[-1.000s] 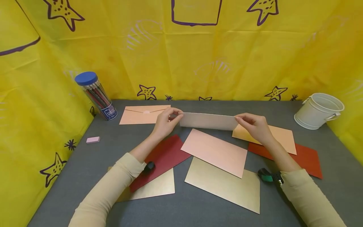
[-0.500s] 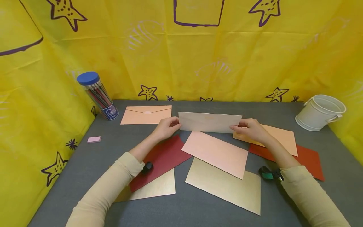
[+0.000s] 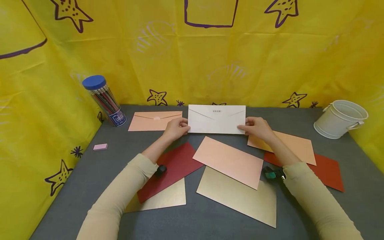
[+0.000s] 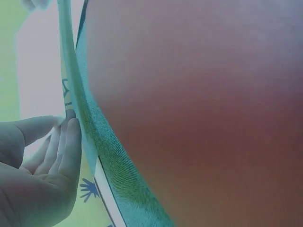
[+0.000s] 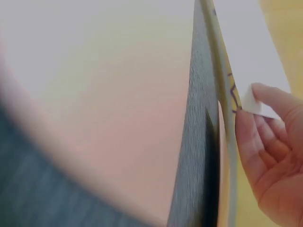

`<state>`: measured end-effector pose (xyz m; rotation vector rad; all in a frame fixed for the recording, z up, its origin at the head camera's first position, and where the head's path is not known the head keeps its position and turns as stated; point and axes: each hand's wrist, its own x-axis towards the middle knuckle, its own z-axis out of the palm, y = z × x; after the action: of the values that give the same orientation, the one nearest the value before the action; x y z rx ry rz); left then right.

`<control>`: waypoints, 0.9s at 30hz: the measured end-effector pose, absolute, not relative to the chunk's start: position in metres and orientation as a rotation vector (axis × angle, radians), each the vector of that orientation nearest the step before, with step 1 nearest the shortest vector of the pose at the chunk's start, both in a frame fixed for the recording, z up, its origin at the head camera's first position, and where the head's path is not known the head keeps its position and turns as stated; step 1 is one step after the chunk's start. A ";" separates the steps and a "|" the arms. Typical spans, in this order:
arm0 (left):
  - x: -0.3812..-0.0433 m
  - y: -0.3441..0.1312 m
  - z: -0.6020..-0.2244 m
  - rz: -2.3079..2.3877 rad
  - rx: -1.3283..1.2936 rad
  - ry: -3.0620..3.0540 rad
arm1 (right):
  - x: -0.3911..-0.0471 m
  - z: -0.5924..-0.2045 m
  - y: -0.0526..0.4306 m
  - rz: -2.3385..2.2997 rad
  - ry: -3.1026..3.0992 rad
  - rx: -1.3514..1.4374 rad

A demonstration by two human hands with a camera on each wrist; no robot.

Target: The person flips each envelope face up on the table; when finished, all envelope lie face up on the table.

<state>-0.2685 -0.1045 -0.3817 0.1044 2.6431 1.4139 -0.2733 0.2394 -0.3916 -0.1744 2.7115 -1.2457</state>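
White env. (image 3: 216, 119) is upper ctr of frame, btwn both hands, long axis L–R, barcode side to the head cam; can't tell if its lower edge touches the worktop (image 3: 150, 223). L hand (image 3: 175, 129) pinches its L end, R hand (image 3: 257, 128) its lower R corner, thumb on front; both on it, so neither's nearer.

Count: white env. x1; other flat env.-shaped pcs x7: peach env. (image 3: 144, 122) upper L, flap showing; pink pc (image 3: 228, 162) ctr, over gold pc (image 3: 237, 196); dark red pc (image 3: 177, 163) over second gold pc (image 3: 169, 198), lower L; pale orange pc (image 3: 300, 146) over bright red pc (image 3: 330, 171), R side. Pencil tub (image 3: 105, 101) x1, pink block (image 3: 100, 147) x1, both L; bucket (image 3: 337, 121) x1, far R.
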 end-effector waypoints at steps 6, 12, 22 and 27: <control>-0.277 -0.104 -0.387 1.438 -0.014 2.658 | -0.286 -0.397 0.229 -1.278 2.690 -0.052; -0.277 -0.105 -0.391 1.374 -0.057 2.715 | -0.292 -0.397 0.221 -1.262 2.700 -0.009; -0.270 -0.104 -0.390 1.327 -0.031 2.745 | -0.296 -0.399 0.215 -1.230 2.740 -0.024; -0.268 -0.103 -0.391 1.322 -0.017 2.757 | -0.298 -0.400 0.213 -1.125 2.813 -0.056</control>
<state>-0.2680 -0.1034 -0.3908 -0.0171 2.7569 1.3217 -0.2982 0.2130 -0.3999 -0.0559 2.8130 -1.1246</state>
